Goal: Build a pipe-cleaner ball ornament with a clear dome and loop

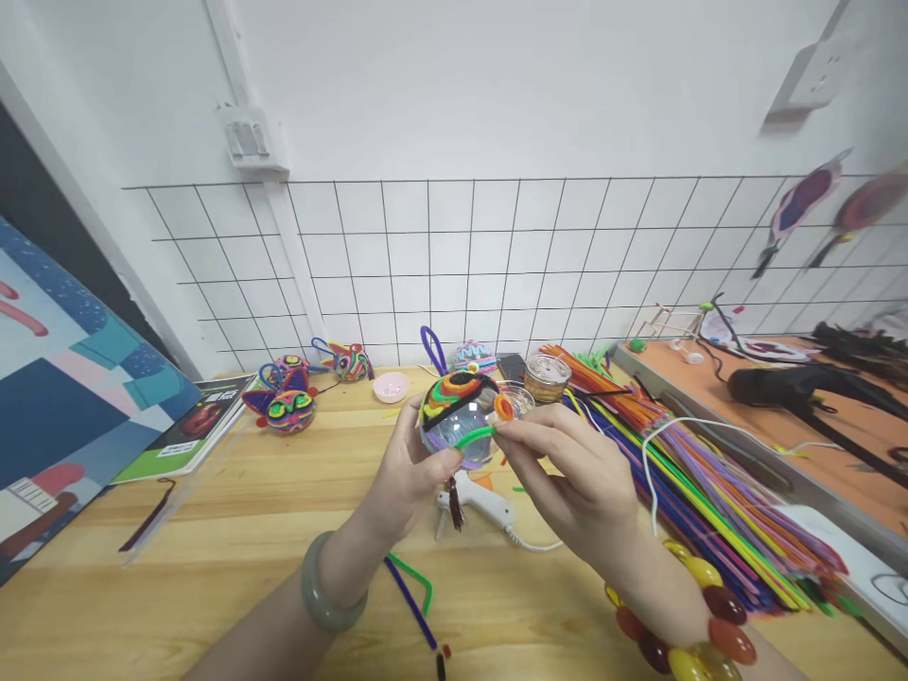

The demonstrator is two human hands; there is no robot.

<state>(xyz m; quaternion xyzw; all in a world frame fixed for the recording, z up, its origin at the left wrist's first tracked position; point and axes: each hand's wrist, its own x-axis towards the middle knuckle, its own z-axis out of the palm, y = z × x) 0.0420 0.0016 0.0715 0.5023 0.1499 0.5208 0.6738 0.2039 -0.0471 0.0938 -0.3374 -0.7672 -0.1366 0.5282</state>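
Head view: the left hand [404, 463] grips a clear, shiny round ball [455, 433] whose upper part is wrapped in orange, yellow, green and black fuzzy stripes, the thumb lying across its near side. The right hand [578, 473] pinches a bright green fuzzy stem [475, 436] between thumb and forefinger; the stem runs across the front of the ball to the left thumb's tip. So the ball sits between the two hands, raised over the pale wooden table [284, 515]. A purple fuzzy loop [433, 350] stands up just beyond the ball, and a dark brown thread tassel [455, 503] hangs below it. Under the hands lies a white glue gun [488, 503] with a coiled cord. Nearer the wearer, below the left hand, are a bent green fuzzy stem [424, 579] and a straight purple one [411, 602]. To the right of the right hand spreads a large bundle of multicoloured fuzzy stems [702, 501]. Beyond the left hand stand a small pale pink round bowl [391, 387] and, farther left, a multicoloured, fish-like stuffed ornament [288, 412]. Past the right hand's knuckles is a clear round lidded container [548, 380].
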